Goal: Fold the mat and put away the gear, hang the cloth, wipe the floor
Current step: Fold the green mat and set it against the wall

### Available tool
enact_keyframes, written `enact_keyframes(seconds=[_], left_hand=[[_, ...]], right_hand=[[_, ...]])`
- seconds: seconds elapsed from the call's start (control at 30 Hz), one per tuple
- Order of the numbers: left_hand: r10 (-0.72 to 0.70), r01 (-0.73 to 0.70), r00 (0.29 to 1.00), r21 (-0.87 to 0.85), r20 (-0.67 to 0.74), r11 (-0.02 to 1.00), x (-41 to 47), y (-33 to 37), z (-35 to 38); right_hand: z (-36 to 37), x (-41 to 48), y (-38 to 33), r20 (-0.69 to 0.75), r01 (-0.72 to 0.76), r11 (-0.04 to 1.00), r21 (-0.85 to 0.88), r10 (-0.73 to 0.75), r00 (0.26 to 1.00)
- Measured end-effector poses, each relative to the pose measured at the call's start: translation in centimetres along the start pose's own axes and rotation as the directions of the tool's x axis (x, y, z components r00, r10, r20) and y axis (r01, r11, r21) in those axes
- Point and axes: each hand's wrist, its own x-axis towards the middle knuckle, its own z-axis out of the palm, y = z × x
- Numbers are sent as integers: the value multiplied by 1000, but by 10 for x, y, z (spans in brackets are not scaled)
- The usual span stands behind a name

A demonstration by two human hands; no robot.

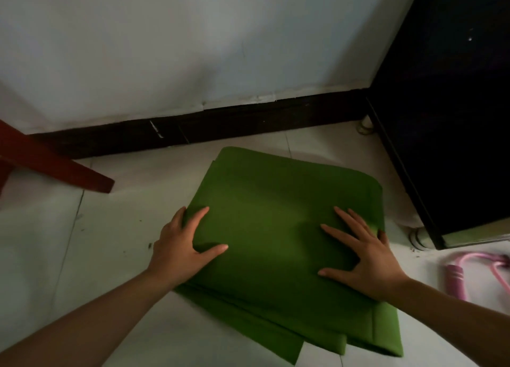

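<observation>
Several soft layers make up the green mat [276, 215], folded roughly square on the pale tiled floor [69, 256]; left hand [179, 251] and right hand [367, 262] press flat, fingers spread.

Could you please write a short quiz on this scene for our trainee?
1. True or false: the left hand and right hand both touch the mat.
2. What lies on the floor to the mat's right? A) pink rope B) bucket C) shoe
3. Fill in: the folded mat is ___ in colour.
Key: 1 true; 2 A; 3 green.
</observation>
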Motion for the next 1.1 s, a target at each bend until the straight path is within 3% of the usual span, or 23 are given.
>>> enact_keyframes(seconds=[0.2, 0.33, 0.47, 0.6, 0.63, 0.73, 0.9, 1.1], left_hand=[[-91, 93, 995, 43, -42, 995, -17, -13, 1], [212, -210, 977, 261, 22, 942, -20, -13, 8], [457, -476, 878, 346, 139, 809, -22, 1, 13], [577, -626, 779, 363, 246, 690, -21, 8, 15], [588, -644, 764, 366, 265, 672, -20, 9, 15], [563, -655, 755, 348, 336, 671, -21, 8, 17], [586, -657, 752, 410, 302, 633, -22, 10, 20], [584, -642, 766, 364, 269, 675, -27, 9, 24]], right_hand=[[-8, 40, -10, 40, 133, 991, -9, -133, 990], [-13, 42, -15, 54, 157, 987, -36, -155, 986], [-20, 26, -24, 119, 180, 972, -154, -162, 979], [-8, -7, -46, 215, 277, 929, -245, -226, 950], [0, -14, -47, 170, 328, 894, -306, -288, 942], [16, -30, -43, 165, 328, 861, -389, -285, 944], [32, -34, -34, 201, 350, 830, -434, -289, 936], [38, -32, -33, 181, 352, 820, -451, -302, 936]])
